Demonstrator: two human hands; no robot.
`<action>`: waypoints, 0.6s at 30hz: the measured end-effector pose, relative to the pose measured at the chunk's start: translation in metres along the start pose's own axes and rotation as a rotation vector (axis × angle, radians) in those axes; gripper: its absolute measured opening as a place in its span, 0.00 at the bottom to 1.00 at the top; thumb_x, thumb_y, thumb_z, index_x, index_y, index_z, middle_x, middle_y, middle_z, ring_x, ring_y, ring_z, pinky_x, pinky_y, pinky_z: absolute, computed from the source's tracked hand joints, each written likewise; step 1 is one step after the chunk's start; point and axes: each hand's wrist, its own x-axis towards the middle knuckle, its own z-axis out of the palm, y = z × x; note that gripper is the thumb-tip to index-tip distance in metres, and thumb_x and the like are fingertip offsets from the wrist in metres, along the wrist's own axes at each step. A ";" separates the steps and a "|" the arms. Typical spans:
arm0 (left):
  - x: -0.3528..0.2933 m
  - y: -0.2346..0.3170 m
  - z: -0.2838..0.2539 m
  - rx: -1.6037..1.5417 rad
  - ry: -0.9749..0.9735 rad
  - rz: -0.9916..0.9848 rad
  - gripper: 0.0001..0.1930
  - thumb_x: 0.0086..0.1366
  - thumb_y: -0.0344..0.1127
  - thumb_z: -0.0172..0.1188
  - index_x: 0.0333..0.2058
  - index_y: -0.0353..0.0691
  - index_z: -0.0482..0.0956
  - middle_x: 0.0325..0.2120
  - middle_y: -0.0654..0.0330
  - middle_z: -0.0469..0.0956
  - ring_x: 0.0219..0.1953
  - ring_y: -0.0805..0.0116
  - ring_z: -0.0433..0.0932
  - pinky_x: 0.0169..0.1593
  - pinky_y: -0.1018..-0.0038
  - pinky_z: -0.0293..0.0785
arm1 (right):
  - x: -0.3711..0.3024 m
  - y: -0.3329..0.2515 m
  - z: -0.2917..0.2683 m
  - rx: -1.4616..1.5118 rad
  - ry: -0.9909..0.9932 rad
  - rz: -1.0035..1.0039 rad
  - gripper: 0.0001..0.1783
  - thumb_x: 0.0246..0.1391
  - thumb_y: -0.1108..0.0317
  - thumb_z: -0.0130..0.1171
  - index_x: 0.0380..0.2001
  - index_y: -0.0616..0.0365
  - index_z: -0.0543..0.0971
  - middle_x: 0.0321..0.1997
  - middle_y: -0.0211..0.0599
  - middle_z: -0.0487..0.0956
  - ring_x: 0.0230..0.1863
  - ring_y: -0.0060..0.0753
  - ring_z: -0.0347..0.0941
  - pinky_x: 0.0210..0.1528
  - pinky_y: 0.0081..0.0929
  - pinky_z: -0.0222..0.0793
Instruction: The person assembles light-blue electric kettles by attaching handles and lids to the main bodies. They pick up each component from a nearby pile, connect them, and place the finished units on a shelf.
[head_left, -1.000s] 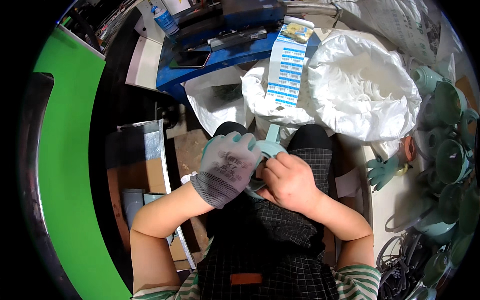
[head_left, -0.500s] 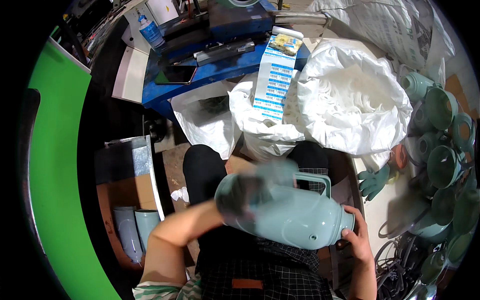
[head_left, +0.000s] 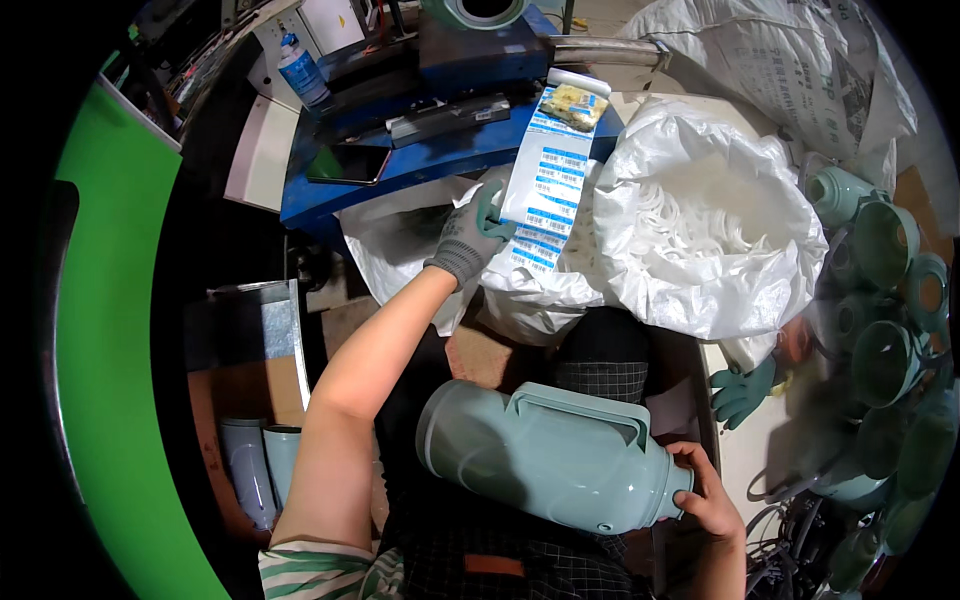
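Across my lap lies a pale green thermos flask body (head_left: 540, 460) on its side, its handle facing away from me and its neck to the right. Bare fingers of my right hand (head_left: 705, 495) wrap round the neck end. My left hand (head_left: 470, 235), in a grey knit glove with green-coated fingers, reaches forward to the left edge of a long sheet of blue-and-white labels (head_left: 550, 190). Its thumb and finger are closed at that edge; the fingertips are partly hidden. A yellowish wrapped block (head_left: 574, 106) rests on the sheet's far end.
A white sack of pale rings (head_left: 700, 215) stands right of the labels. Several green flask parts (head_left: 885, 360) crowd the far right, near a green glove (head_left: 743, 393). A phone (head_left: 348, 164) and bottle (head_left: 302, 70) are on the blue bench (head_left: 420, 150). Flask bodies (head_left: 250, 470) sit in a box at left.
My left hand has left the flask and moved forward to the label sheet. The flask has settled lower on my lap, with my right hand still at its neck.
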 end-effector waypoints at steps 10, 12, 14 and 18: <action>-0.003 0.013 -0.029 -0.030 -0.093 -0.075 0.10 0.60 0.38 0.66 0.39 0.43 0.87 0.41 0.54 0.86 0.40 0.57 0.85 0.48 0.68 0.80 | -0.026 0.026 0.010 0.225 0.175 -0.121 0.54 0.38 0.52 0.69 0.69 0.64 0.64 0.62 0.42 0.73 0.62 0.37 0.72 0.66 0.32 0.66; -0.003 0.009 -0.039 -0.072 -0.079 0.007 0.08 0.60 0.35 0.66 0.38 0.41 0.87 0.43 0.55 0.85 0.41 0.59 0.85 0.48 0.69 0.79 | -0.022 0.038 0.029 0.139 0.233 -0.186 0.60 0.39 0.49 0.74 0.74 0.60 0.59 0.65 0.47 0.71 0.66 0.40 0.67 0.69 0.37 0.62; -0.018 0.013 -0.059 -0.055 0.020 0.184 0.08 0.59 0.30 0.66 0.38 0.40 0.86 0.45 0.56 0.85 0.43 0.62 0.84 0.48 0.71 0.79 | -0.014 0.052 0.053 0.099 0.200 -0.243 0.60 0.43 0.54 0.75 0.75 0.60 0.56 0.67 0.49 0.70 0.68 0.42 0.66 0.69 0.41 0.62; -0.096 0.041 -0.123 -0.473 0.508 -0.035 0.08 0.66 0.26 0.68 0.43 0.35 0.86 0.38 0.60 0.85 0.37 0.71 0.83 0.46 0.76 0.80 | 0.004 0.080 0.100 -0.082 0.194 -0.319 0.58 0.45 0.68 0.72 0.77 0.59 0.53 0.71 0.48 0.64 0.71 0.46 0.62 0.75 0.45 0.54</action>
